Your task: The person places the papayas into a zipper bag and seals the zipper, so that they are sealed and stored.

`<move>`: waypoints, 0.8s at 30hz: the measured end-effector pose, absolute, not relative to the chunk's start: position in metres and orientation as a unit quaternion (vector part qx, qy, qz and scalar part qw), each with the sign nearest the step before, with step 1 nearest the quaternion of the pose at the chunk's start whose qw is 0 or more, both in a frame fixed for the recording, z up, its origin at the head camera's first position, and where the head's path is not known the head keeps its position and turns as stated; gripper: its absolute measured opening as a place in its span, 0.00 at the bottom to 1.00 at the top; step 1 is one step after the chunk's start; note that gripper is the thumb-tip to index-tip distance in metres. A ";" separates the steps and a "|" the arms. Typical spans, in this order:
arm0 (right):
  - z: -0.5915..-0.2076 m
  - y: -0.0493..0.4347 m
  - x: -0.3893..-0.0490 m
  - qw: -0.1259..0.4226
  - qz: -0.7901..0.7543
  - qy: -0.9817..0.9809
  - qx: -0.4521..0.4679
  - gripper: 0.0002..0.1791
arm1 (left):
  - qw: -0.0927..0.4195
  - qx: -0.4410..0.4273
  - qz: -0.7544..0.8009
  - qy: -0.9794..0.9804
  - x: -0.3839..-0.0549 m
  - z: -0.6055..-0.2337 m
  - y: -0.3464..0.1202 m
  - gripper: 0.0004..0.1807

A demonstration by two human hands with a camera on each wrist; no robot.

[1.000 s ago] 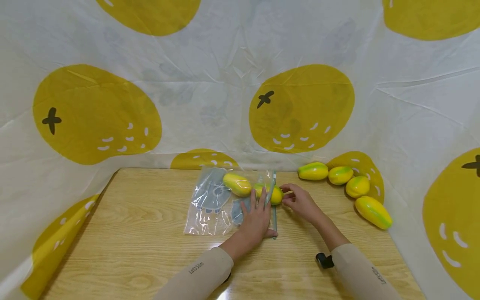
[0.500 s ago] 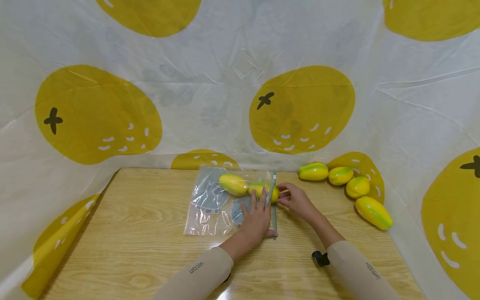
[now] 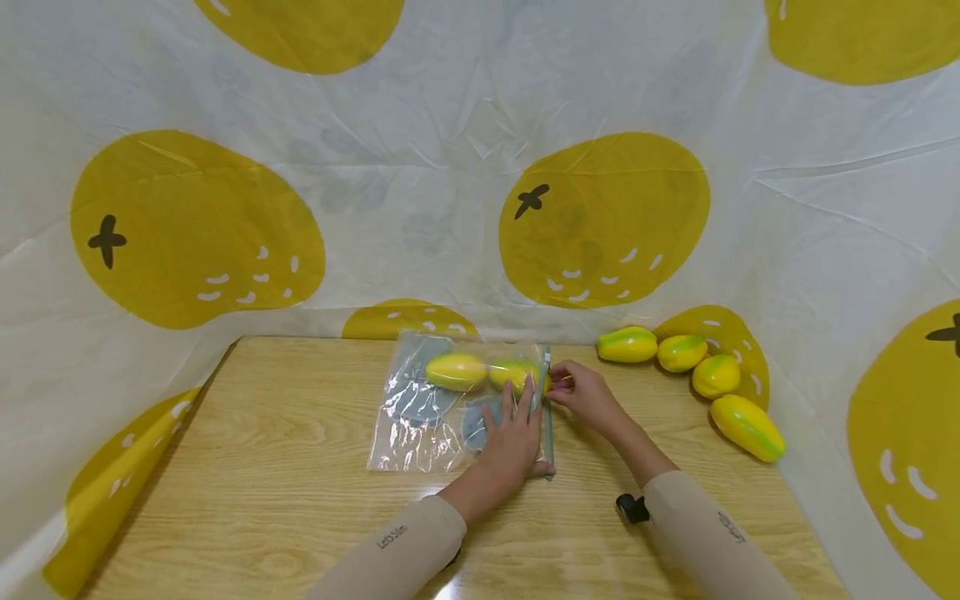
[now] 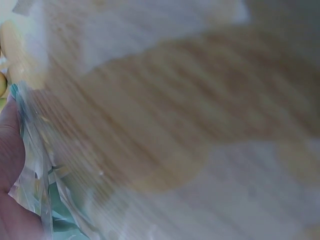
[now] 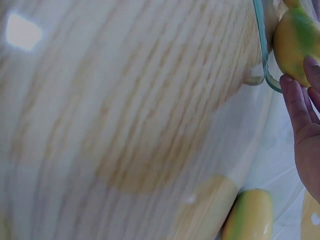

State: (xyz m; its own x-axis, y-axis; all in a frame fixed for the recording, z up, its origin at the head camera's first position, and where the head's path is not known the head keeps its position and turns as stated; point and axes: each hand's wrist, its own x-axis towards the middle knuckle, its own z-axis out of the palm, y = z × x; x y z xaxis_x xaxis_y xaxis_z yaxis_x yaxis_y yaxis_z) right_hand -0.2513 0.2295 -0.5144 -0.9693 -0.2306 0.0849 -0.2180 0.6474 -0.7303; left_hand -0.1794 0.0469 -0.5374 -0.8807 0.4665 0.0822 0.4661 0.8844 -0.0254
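Observation:
A clear zip bag with a grey-blue print lies on the table, its zip edge facing right. Inside it, one yellow-green papaya lies toward the back. A second papaya sits at the bag's mouth, partly covered by my left fingers. My left hand rests on the bag beside the zip edge, fingers extended, its thumb near the front end of that edge. With fingertips and thumb, my right hand holds the second papaya's right end, as the right wrist view also shows.
Several more papayas lie in a curved row at the table's back right corner. The wooden table is bordered by a white cloth with large yellow fruit prints, rising behind and at the sides.
My right hand has moved left, pushing the second papaya further into the bag. The first papaya has slid left and turned more level. My left hand has stayed in place.

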 end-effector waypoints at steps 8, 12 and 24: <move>-0.515 0.226 -0.257 0.004 -0.409 0.904 -0.128 0.16 | 0.041 -0.244 0.011 -0.969 -0.180 -0.537 0.046 0.66; -0.515 0.226 -0.257 0.011 -0.411 0.903 -0.125 0.17 | 0.039 -0.243 0.008 -0.969 -0.180 -0.538 0.047 0.66; -0.517 0.225 -0.259 0.002 -0.401 0.908 -0.120 0.14 | 0.047 -0.241 0.035 -0.969 -0.179 -0.539 0.047 0.65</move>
State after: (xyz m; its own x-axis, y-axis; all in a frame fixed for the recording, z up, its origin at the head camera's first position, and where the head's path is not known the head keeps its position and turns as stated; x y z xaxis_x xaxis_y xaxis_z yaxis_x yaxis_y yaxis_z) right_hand -0.2594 0.2254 -0.5165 -0.9712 -0.2194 0.0930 -0.2166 0.6500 -0.7284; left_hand -0.1791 0.0472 -0.5388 -0.8793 0.4704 0.0745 0.4638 0.8813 -0.0904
